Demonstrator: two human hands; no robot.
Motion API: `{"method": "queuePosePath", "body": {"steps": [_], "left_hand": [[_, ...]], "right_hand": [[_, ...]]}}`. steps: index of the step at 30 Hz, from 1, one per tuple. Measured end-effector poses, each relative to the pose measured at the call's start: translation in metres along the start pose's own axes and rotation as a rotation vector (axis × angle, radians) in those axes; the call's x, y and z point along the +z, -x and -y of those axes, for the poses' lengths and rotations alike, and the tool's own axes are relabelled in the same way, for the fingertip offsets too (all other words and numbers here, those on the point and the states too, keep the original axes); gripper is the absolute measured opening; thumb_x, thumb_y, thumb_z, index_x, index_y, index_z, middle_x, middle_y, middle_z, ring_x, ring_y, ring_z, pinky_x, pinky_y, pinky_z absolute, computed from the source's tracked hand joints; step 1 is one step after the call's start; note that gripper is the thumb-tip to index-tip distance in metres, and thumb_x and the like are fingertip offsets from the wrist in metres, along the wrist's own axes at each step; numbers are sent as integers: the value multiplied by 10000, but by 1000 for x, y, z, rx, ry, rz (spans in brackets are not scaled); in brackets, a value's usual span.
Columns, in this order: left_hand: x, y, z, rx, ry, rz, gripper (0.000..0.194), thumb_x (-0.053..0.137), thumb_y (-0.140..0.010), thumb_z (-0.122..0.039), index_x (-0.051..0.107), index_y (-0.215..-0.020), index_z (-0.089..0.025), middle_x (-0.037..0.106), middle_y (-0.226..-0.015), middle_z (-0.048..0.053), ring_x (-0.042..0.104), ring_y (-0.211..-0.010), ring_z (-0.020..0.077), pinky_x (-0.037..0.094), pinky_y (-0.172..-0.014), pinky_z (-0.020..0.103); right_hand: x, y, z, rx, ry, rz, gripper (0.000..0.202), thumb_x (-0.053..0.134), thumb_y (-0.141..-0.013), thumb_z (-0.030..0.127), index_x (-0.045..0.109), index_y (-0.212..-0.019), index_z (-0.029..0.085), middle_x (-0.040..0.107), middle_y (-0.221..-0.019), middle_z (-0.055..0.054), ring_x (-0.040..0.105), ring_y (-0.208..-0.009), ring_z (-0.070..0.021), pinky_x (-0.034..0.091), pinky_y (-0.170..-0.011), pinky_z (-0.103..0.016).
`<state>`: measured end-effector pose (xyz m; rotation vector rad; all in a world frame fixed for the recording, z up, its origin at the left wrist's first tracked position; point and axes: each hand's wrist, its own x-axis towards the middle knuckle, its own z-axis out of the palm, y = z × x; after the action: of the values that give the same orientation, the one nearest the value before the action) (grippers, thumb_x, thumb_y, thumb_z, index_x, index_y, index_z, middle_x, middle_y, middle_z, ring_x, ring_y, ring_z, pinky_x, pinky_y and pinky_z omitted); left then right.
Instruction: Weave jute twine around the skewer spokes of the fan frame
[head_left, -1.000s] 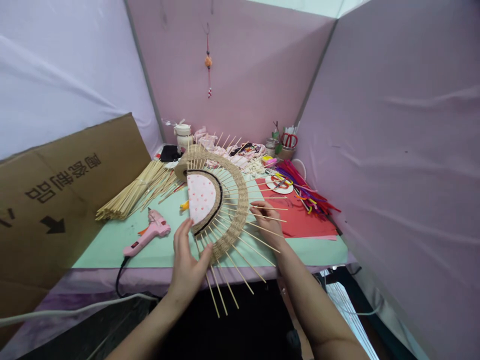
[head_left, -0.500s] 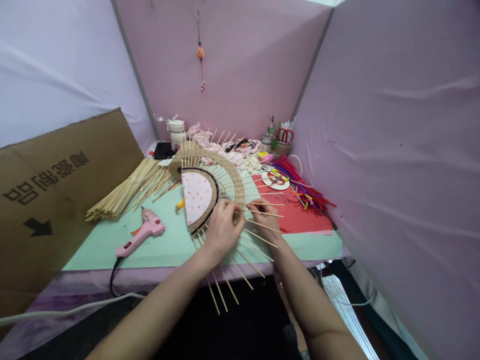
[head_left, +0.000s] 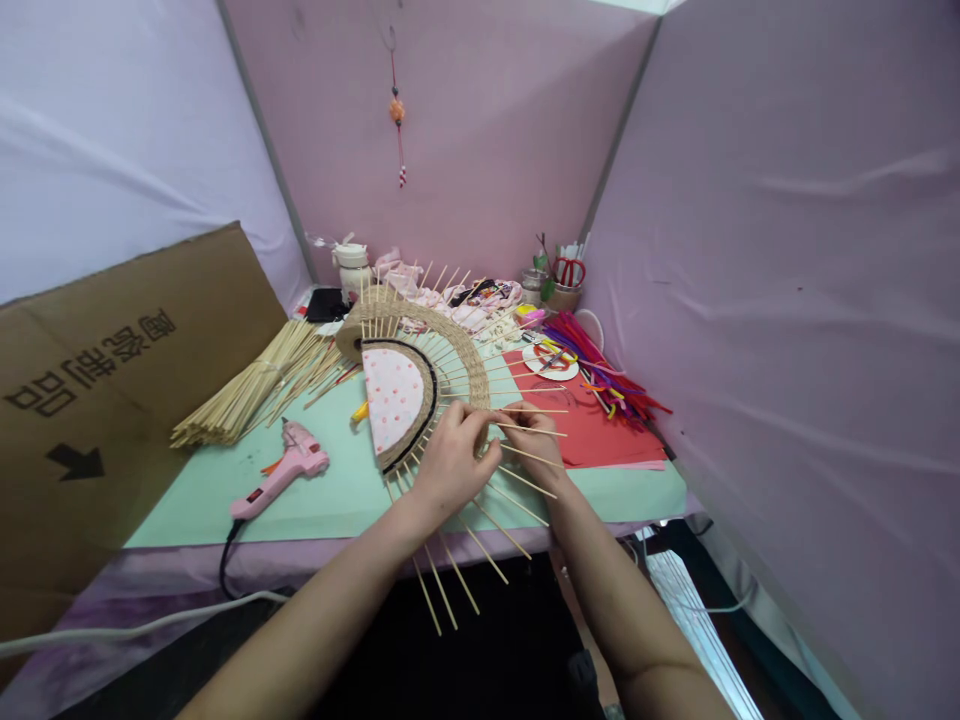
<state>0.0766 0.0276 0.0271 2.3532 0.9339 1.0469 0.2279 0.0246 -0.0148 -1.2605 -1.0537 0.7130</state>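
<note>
A half-round piece [head_left: 395, 393] with dotted white fabric and a black edge lies in mid-table, thin sticks fanning out from it. A woven tan band [head_left: 466, 345] runs in an arc among the sticks. At the band's lower end, my left hand [head_left: 456, 455] is closed, its fingertips pinching the weave. My right hand [head_left: 531, 440] is closed too, beside it on the right, with fingertips at the band and a stick. The fingers of both hands nearly meet. Several bare sticks stick out below the hands towards the table's front edge.
A pink glue gun [head_left: 281, 470] lies at left, near a bundle of sticks [head_left: 251, 390] and a cardboard sheet [head_left: 112, 400]. Red paper [head_left: 615, 442] and coloured pipe cleaners [head_left: 600, 365] are at right. A white bottle [head_left: 352, 268] and a cup with red scissors [head_left: 566, 290] stand behind.
My left hand has shifted slightly right and its fingertips have moved up towards my right hand's. The half-round piece has barely moved.
</note>
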Motion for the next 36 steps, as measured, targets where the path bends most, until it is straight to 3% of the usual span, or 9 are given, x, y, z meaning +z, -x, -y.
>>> {"method": "queuePosePath", "body": {"steps": [5, 12, 17, 21, 24, 28, 32, 36], "left_hand": [[1, -5, 7, 36, -53, 46, 219, 530, -843, -148, 654, -1018, -192, 515, -929, 63, 533, -919, 205, 468, -847, 365], [4, -9, 12, 5, -154, 81, 92, 535, -847, -160, 623, -831, -184, 530, -925, 70, 517, -928, 220, 453, -848, 401], [4, -10, 13, 27, -154, 96, 120, 528, -802, -93, 606, -796, -184, 534, -909, 66, 512, -908, 214, 454, -829, 385], [3, -9, 14, 70, -145, 83, 137, 514, -795, -70, 595, -777, -179, 532, -894, 60, 514, -871, 199, 457, -799, 353], [3, -8, 15, 92, -146, 62, 138, 516, -795, -63, 592, -764, -174, 529, -874, 55, 509, -841, 190, 456, -781, 338], [2, -8, 13, 101, -144, 41, 139, 524, -793, -61, 595, -761, -176, 536, -880, 52, 516, -855, 192, 456, -792, 339], [0, -8, 11, 100, -115, 35, 141, 531, -787, -54, 599, -765, -176, 538, -888, 51, 523, -867, 188, 461, -800, 333], [-8, -9, 6, 77, -27, 24, 140, 542, -778, -47, 600, -769, -174, 529, -878, 44, 528, -841, 174, 468, -768, 319]], "right_hand": [[-2, -1, -1, 79, -77, 26, 322, 763, -640, 457, 605, -699, 183, 587, -663, 10, 501, -613, -124, 390, -583, -248], [-16, 5, -1, 277, -175, 166, 377, 807, -585, 473, 599, -694, 179, 452, -513, 69, 341, -461, -70, 244, -448, -219], [-44, 10, 9, 405, -201, 314, 390, 815, -585, 462, 604, -716, 162, 431, -524, 72, 299, -448, -49, 191, -435, -210], [-77, 13, 21, 336, 6, 359, 349, 777, -660, 462, 644, -760, 156, 550, -588, 26, 429, -501, -80, 306, -477, -223], [-98, 21, 32, 194, 129, 297, 302, 738, -722, 453, 653, -766, 166, 621, -684, -11, 523, -602, -120, 404, -572, -254], [-108, 29, 40, -19, 249, 128, 257, 723, -748, 433, 652, -768, 187, 623, -706, -18, 530, -630, -143, 421, -594, -277], [-101, 21, 31, -144, 252, -37, 213, 691, -784, 399, 639, -765, 192, 598, -698, -11, 508, -630, -138, 412, -607, -276], [-78, 3, 11, -118, 183, -128, 258, 684, -758, 427, 628, -738, 176, 590, -663, -6, 500, -606, -132, 407, -590, -269]]}}
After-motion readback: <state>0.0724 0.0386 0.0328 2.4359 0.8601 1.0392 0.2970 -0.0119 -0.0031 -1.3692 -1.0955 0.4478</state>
